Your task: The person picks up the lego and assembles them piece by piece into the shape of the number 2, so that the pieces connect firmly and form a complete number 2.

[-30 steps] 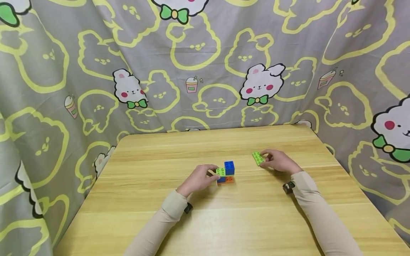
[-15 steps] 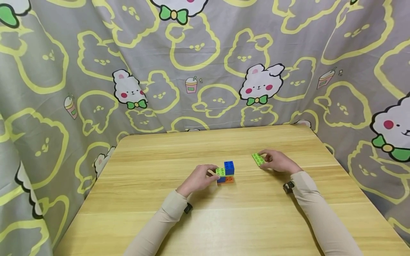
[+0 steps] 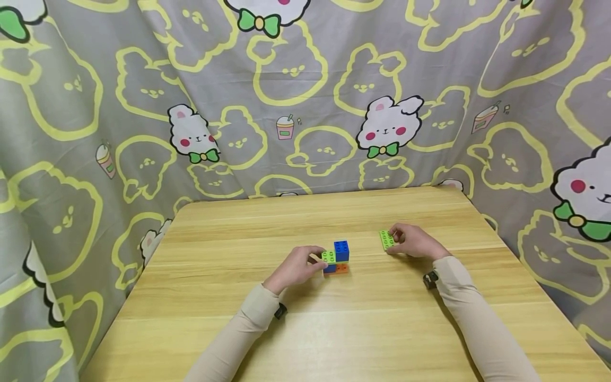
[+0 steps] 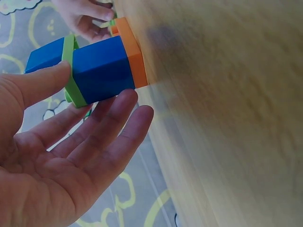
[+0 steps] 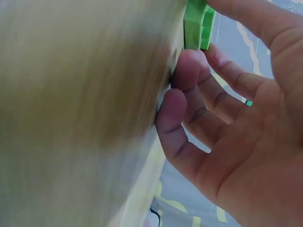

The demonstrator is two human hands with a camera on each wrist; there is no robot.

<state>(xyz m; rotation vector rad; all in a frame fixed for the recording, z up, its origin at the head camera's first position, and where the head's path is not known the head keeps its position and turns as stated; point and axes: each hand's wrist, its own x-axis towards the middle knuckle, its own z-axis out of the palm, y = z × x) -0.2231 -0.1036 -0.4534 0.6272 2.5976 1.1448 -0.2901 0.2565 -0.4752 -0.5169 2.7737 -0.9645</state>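
My left hand (image 3: 298,266) grips a small stack of toy building bricks at its left side, thumb on the green layer. From the bottom up, the stack has an orange plate (image 4: 133,53), a blue brick (image 4: 105,69), a green plate (image 4: 75,90) and another blue brick (image 3: 341,251), which sits over the stack's right half. To the right of the stack, a separate lime-green studded plate (image 3: 385,240) lies on the table, studs up. My right hand (image 3: 415,241) pinches this plate by its right side. In the right wrist view its lower fingertips (image 5: 173,105) rest at the table surface.
Both hands work over the middle of a light wooden table (image 3: 334,329). A grey patterned curtain (image 3: 305,79) hangs behind the table's far edge and along both sides.
The separate green plate has turned on the table and shifted slightly right and toward me, with the right hand's fingers moving along. Left hand and stack have stayed in place.
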